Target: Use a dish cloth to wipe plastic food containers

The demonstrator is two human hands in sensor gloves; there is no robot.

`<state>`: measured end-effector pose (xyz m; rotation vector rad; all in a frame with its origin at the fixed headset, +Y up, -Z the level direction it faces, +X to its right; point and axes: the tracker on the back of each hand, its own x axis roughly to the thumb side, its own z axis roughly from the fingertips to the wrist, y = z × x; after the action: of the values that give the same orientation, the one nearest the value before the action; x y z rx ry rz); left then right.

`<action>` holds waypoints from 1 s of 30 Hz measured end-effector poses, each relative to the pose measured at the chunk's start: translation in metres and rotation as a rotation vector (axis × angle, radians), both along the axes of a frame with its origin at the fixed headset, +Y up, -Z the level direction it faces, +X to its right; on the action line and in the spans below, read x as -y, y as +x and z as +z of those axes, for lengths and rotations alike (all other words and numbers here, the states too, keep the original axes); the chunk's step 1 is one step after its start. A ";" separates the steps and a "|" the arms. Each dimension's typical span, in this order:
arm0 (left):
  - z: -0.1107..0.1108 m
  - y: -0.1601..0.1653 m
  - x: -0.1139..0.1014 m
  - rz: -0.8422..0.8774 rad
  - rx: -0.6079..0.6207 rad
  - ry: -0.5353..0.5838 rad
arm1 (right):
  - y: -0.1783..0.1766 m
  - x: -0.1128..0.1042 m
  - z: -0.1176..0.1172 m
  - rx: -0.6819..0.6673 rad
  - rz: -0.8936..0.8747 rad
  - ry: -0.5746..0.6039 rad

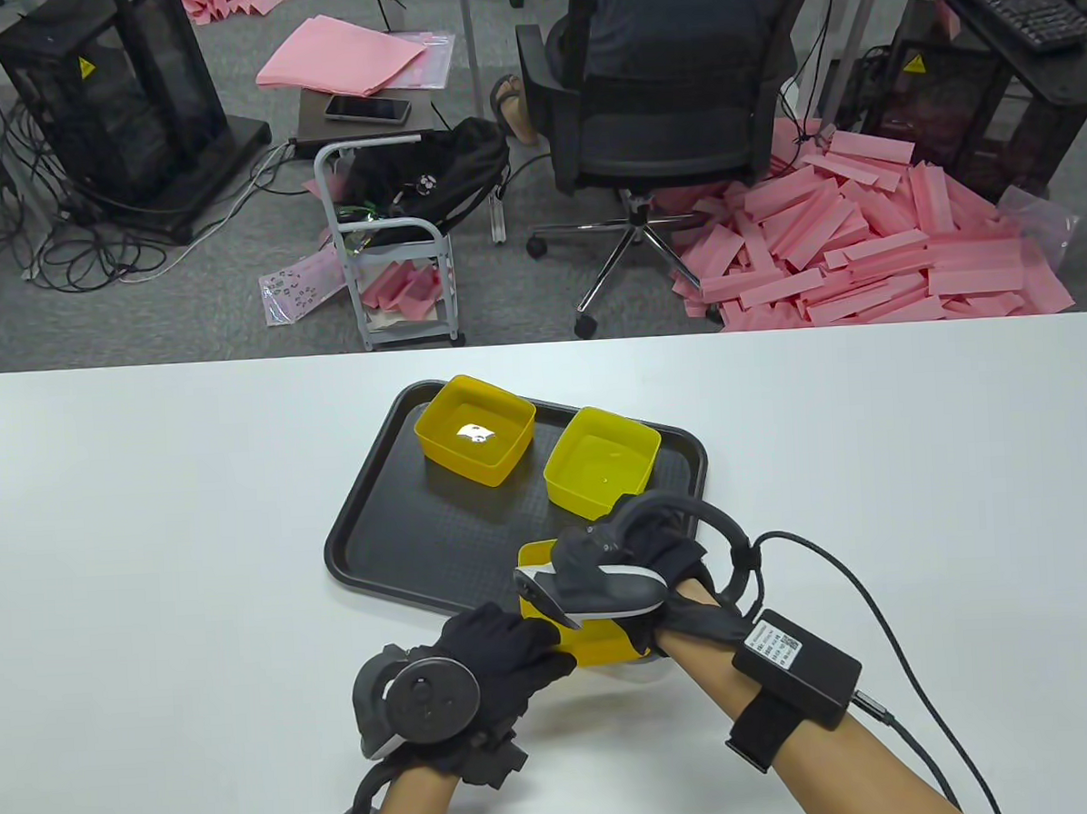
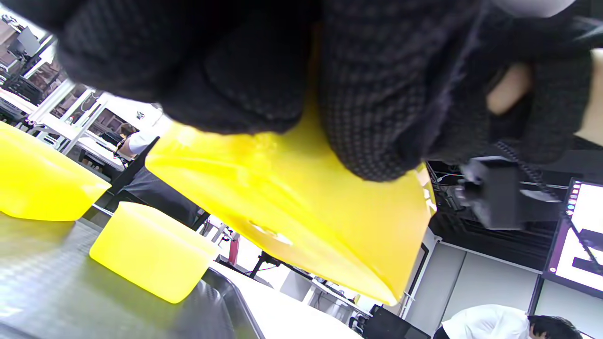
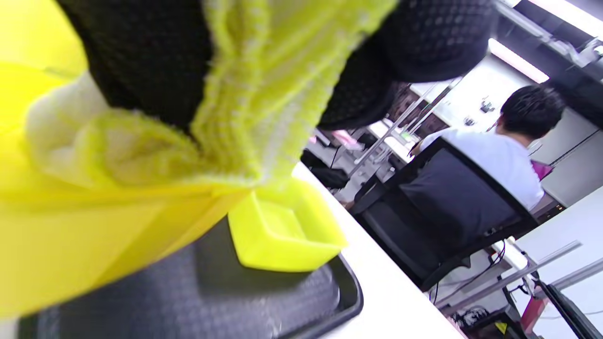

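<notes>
My left hand (image 1: 511, 650) grips a yellow plastic container (image 1: 597, 645) lifted just above the near edge of the black tray (image 1: 396, 542); the left wrist view shows its underside (image 2: 301, 197) under my gloved fingers (image 2: 367, 94). My right hand (image 1: 620, 558) reaches into that container and holds a yellow-green dish cloth (image 3: 245, 94) pressed against its inside wall (image 3: 56, 245). Two more yellow containers stand upright on the tray, one at the back left (image 1: 476, 429) and one to its right (image 1: 601, 460).
The tray lies in the middle of a white table (image 1: 874, 462). Beyond the far edge a person sits in a black office chair (image 1: 664, 100), with a small cart (image 1: 389, 242) and a pile of pink foam strips (image 1: 862, 236) on the floor.
</notes>
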<state>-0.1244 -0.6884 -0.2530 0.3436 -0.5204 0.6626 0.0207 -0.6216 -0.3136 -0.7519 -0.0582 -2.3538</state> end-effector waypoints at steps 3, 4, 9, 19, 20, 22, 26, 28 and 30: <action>0.001 0.002 0.001 -0.017 -0.001 0.002 | -0.002 0.005 0.007 0.033 0.075 -0.062; 0.001 0.002 0.001 -0.023 -0.001 0.006 | -0.003 0.007 0.008 0.040 0.081 -0.099; 0.001 0.003 0.003 -0.032 -0.006 0.003 | -0.001 0.011 0.002 0.117 0.034 -0.300; 0.004 0.007 0.001 0.010 0.002 0.020 | 0.020 0.007 -0.024 0.341 -0.428 -0.731; 0.004 0.007 0.001 0.009 -0.002 0.021 | 0.022 0.008 -0.025 0.341 -0.450 -0.730; 0.003 0.005 0.001 0.028 -0.010 0.025 | 0.029 0.010 -0.029 0.327 -0.589 -0.743; 0.000 0.001 0.003 0.029 -0.029 0.010 | 0.043 0.010 -0.031 0.321 -0.792 -0.750; -0.002 0.000 0.004 0.031 -0.035 -0.004 | 0.049 0.009 -0.031 0.315 -0.871 -0.747; -0.003 -0.002 0.006 0.041 -0.029 -0.021 | 0.056 0.007 -0.030 0.313 -0.901 -0.755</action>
<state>-0.1262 -0.6940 -0.2565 0.3441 -0.4796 0.7014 0.0767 -0.6291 -0.3440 -0.8411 -0.9679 -3.3391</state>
